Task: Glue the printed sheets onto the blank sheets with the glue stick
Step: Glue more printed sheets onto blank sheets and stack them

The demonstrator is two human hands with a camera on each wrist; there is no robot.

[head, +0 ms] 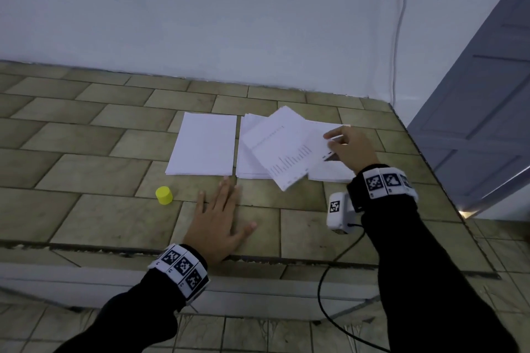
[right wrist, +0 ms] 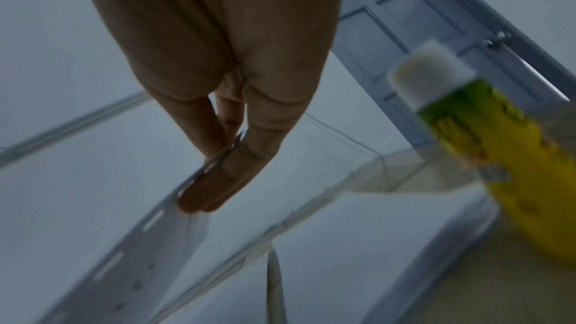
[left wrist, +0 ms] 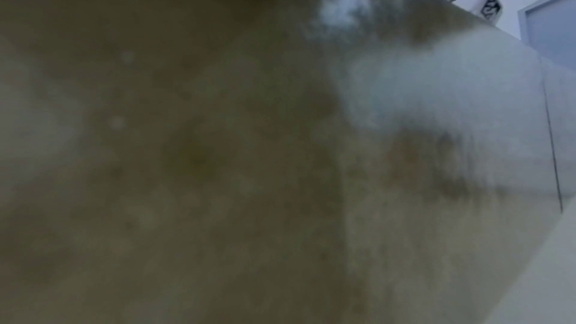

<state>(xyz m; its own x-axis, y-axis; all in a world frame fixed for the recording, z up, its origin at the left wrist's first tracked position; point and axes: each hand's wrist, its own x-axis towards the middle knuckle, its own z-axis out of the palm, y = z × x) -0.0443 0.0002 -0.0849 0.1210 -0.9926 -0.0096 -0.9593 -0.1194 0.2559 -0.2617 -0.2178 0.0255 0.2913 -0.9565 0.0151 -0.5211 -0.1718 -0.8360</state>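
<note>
Flat on the near edge of the tiled tabletop (head: 86, 218) rests the left hand (head: 220, 226), fingers straight and spread, holding nothing. Toward the far right corner lie three stacks: blank sheets (head: 203, 149), a middle pile (head: 246, 157) beside them, and a right pile (head: 329, 172). Over these the right hand (head: 351, 146) pinches a printed sheet (head: 284, 146), lifted and askew. Uncapped, the glue stick (right wrist: 486, 157) shows beside that hand; its yellow cap (head: 164, 195) sits left of the left hand.

Left hand (head: 220, 221) flat, fingers spread; right hand (head: 351, 149) fingers pinched.
</note>
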